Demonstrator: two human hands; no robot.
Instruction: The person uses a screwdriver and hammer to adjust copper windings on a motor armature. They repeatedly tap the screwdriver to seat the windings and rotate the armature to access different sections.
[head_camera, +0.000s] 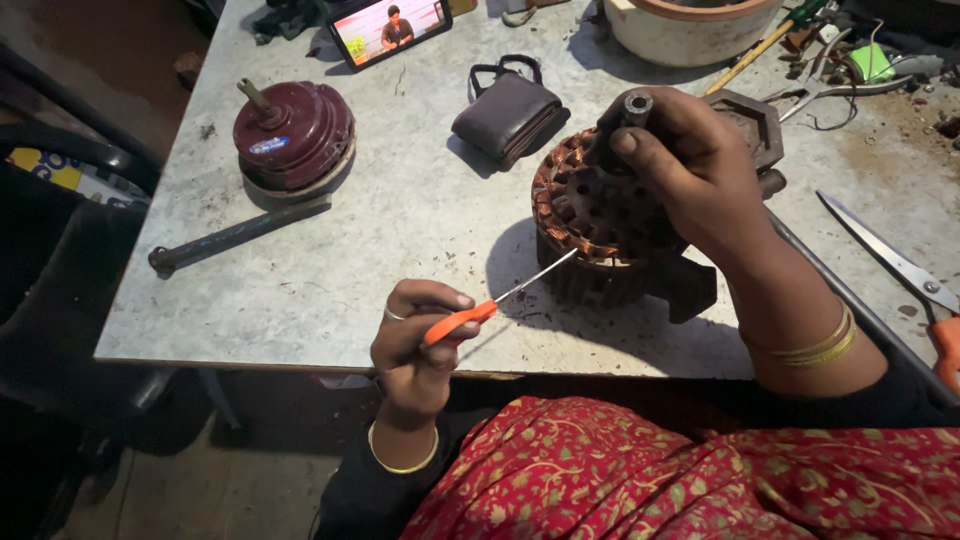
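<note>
A single head-worn camera looked steeply down from above the seated person's lap, facing forward across the grey table. It sat close: the left hand filled the 6 o'clock foreground, the right hand the 2 o'clock middle. The table's far edge ran out of frame at 12 o'clock. No second view shared the scene.
</note>
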